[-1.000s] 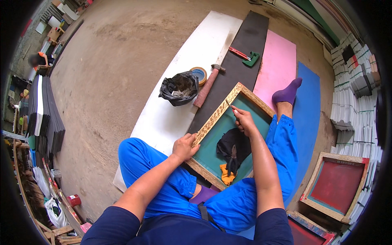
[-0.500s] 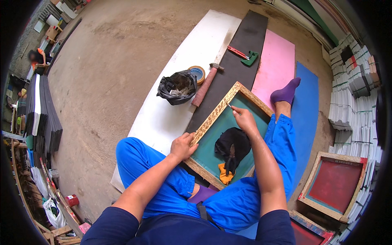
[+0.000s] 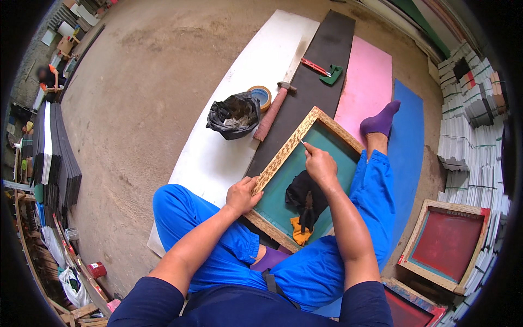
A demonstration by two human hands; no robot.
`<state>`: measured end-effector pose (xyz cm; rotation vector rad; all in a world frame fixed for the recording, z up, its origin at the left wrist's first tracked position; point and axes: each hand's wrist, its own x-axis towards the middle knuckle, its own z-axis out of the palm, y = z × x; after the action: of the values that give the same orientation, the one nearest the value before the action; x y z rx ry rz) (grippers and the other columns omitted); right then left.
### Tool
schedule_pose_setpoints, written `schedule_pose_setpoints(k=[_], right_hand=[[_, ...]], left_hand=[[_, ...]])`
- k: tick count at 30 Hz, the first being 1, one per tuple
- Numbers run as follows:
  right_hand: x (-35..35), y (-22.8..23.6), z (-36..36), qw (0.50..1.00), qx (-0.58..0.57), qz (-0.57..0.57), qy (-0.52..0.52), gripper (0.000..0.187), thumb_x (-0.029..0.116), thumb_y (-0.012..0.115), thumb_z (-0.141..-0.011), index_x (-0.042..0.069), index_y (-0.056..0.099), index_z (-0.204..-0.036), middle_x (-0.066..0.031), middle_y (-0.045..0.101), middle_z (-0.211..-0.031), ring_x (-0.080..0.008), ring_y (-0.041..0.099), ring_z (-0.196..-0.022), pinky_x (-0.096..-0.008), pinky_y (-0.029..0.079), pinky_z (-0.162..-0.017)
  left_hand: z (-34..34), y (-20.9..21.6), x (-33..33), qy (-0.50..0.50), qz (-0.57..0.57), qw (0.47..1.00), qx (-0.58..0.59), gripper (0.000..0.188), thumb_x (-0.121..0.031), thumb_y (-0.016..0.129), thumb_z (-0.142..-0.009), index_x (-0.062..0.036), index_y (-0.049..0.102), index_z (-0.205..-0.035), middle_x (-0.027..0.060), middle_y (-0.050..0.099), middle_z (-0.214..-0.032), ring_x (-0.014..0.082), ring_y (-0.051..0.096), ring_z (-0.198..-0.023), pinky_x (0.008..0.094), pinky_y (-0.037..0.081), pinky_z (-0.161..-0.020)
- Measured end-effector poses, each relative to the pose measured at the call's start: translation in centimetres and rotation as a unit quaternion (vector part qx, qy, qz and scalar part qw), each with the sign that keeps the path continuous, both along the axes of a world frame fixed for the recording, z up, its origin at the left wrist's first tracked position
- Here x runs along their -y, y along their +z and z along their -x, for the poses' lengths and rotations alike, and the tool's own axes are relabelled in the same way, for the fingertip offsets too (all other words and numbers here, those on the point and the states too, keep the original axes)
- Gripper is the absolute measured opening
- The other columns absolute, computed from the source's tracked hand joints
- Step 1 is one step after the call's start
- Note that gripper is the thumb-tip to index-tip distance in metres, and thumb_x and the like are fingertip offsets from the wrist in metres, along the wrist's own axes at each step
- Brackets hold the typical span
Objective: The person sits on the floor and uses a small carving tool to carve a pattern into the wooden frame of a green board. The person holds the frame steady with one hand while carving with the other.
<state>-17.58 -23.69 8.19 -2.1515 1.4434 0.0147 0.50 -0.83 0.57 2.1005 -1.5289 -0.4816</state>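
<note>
A wooden screen frame with a green sheet stretched inside it lies tilted across my lap and legs. My left hand is closed round its left rail near the lower corner. Above the sheet, my right hand pinches a small thin tool, its pale tip at the inner edge of that same rail. Dark marks speckle the rail. On the sheet rest a black cloth, what looks like pliers and a yellow-orange piece. The tool's handle is mostly hidden in my fingers.
Beyond the frame are a hammer, tape roll, black bag, red cutter and green piece on coloured sheets. Red-meshed frames and paper stacks stand right. A person sits far left.
My right hand has shifted slightly toward me along the left rail, with the thin tool in it. My left hand keeps its grip on the frame.
</note>
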Motion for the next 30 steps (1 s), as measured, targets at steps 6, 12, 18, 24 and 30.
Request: schedule_pose_setpoints(k=[6, 12, 18, 24, 30], right_hand=[[-0.1, -0.4, 0.1, 1.0, 0.007, -0.005, -0.009, 0.038, 0.028, 0.054, -0.105, 0.024, 0.069, -0.14, -0.0218, 0.075, -0.115, -0.0438, 0.071, -0.108, -0.0556, 0.056, -0.094], [-0.3, 0.1, -0.7, 1.0, -0.017, -0.013, 0.002, 0.038, 0.026, 0.055, -0.105, 0.022, 0.068, -0.14, -0.0255, 0.075, -0.111, -0.0458, 0.071, -0.105, -0.0564, 0.056, -0.091], [-1.0, -0.9, -1.2, 0.998, 0.008, -0.045, -0.042, 0.04, 0.024, 0.054, -0.106, 0.02, 0.066, -0.144, -0.026, 0.075, -0.113, -0.0441, 0.072, -0.106, -0.0541, 0.056, -0.094], [-0.7, -2.3, 0.0, 0.997, 0.043, -0.061, -0.016, 0.038, 0.025, 0.059, -0.105, 0.021, 0.068, -0.142, -0.0274, 0.073, -0.119, -0.0416, 0.071, -0.115, -0.0474, 0.054, -0.1], [2.5, -10.7, 3.1, 0.952, 0.273, -0.132, -0.04, 0.044, 0.029, 0.063, -0.105, 0.022, 0.061, -0.149, -0.0181, 0.074, -0.102, -0.0319, 0.07, -0.075, -0.0447, 0.054, -0.068]], left_hand=[[0.0, 0.2, 0.0, -0.001, -0.004, 1.0, -0.006, 0.054, -0.031, 0.08, -0.085, -0.006, 0.07, -0.131, 0.0117, 0.07, -0.102, 0.0326, 0.072, -0.086, 0.0429, 0.059, -0.076], [0.1, 0.2, -0.1, -0.003, -0.001, 1.0, -0.011, 0.053, -0.031, 0.079, -0.085, -0.0059, 0.068, -0.13, 0.0105, 0.068, -0.101, 0.0343, 0.071, -0.086, 0.0443, 0.059, -0.074], [0.1, -0.2, -0.1, -0.008, 0.0, 1.0, -0.003, 0.053, -0.031, 0.079, -0.085, -0.0051, 0.068, -0.13, 0.0107, 0.068, -0.1, 0.0341, 0.071, -0.086, 0.0445, 0.058, -0.075], [-0.1, 0.0, -0.2, -0.004, -0.001, 1.0, -0.012, 0.054, -0.032, 0.078, -0.086, -0.0061, 0.067, -0.132, 0.0106, 0.069, -0.103, 0.0337, 0.071, -0.089, 0.0444, 0.059, -0.078], [0.2, -0.5, 0.2, -0.006, -0.001, 1.0, -0.001, 0.054, -0.036, 0.077, -0.087, -0.0074, 0.068, -0.132, 0.01, 0.069, -0.105, 0.034, 0.072, -0.092, 0.0453, 0.059, -0.081]])
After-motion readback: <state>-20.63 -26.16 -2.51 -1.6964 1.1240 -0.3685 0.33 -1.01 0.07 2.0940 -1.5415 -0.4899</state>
